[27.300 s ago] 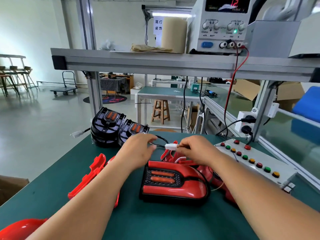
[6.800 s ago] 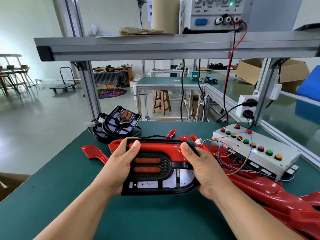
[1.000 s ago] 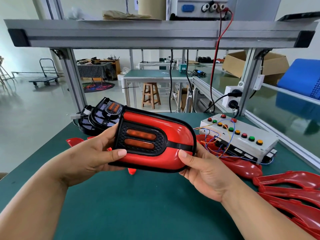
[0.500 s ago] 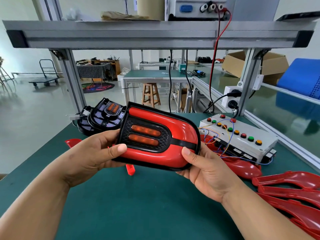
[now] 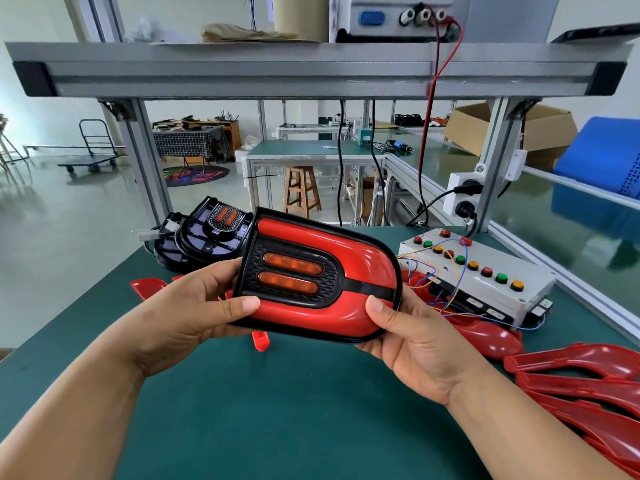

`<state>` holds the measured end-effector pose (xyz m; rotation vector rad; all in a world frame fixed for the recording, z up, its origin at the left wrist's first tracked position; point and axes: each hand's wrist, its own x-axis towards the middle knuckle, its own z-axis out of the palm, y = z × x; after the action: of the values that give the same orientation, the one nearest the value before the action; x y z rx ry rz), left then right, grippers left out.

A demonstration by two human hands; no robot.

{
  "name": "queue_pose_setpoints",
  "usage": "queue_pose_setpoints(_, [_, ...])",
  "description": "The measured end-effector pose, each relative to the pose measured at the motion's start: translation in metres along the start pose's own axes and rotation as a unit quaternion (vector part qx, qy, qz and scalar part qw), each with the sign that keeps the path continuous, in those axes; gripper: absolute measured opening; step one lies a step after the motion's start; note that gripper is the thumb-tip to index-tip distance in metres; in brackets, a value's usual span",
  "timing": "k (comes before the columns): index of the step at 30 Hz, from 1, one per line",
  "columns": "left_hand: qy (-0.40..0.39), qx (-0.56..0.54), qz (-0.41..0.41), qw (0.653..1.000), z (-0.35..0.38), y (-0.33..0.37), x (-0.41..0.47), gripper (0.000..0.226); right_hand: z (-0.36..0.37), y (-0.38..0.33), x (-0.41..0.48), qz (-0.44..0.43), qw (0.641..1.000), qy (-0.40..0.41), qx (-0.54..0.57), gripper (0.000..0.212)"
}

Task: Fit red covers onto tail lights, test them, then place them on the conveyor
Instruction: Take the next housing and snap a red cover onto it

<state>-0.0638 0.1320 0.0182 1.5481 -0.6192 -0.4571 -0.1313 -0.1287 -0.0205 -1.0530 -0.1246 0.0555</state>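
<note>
Currently, left hand (image 5: 194, 306) and right hand (image 5: 412, 344) both grip the covered tail light (image 5: 318, 275) above the worktop (image 5: 277, 410); support both ends, check cover seating all round.

no readable txt, tiny print on pwr supply (image 5: 391, 19) front too blurred, cropped at top edge

Power supply (image 5: 391, 15) cut by top edge; red covers (image 5: 588, 389) by right
</note>
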Motion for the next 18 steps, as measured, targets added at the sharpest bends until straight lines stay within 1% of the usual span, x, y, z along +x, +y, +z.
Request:
queue_pose_setpoints(2, [0.001,0.013,0.002,1.0,0.001,0.0,0.001,0.051,-0.001,0.0,0.0,0.0,1.0,0.0,0.005,0.035])
queue_pose_setpoints(4, [-0.001,0.031,0.009,0.999,0.002,-0.001,0.002,0.052,-0.001,-0.001,0.001,0.0,1.0,0.003,0.002,0.039])
queue_pose_setpoints(6, [0.001,0.055,0.021,0.998,0.004,-0.003,0.002,0.044,-0.001,-0.001,0.001,-0.002,1.0,0.009,-0.006,0.043])
queue_pose_setpoints(8, [0.006,0.067,0.031,0.997,0.006,-0.004,0.004,0.041,-0.001,-0.001,0.002,-0.004,1.0,0.015,-0.014,0.043])
queue_pose_setpoints(13, [0.019,0.057,0.036,0.998,0.007,-0.01,0.006,0.043,-0.003,-0.002,0.002,-0.011,0.999,0.018,-0.028,0.043])
queue_pose_setpoints(18, [0.012,0.049,0.033,0.998,0.007,-0.012,0.008,0.043,-0.005,-0.002,0.003,-0.011,0.999,0.02,-0.034,0.043])
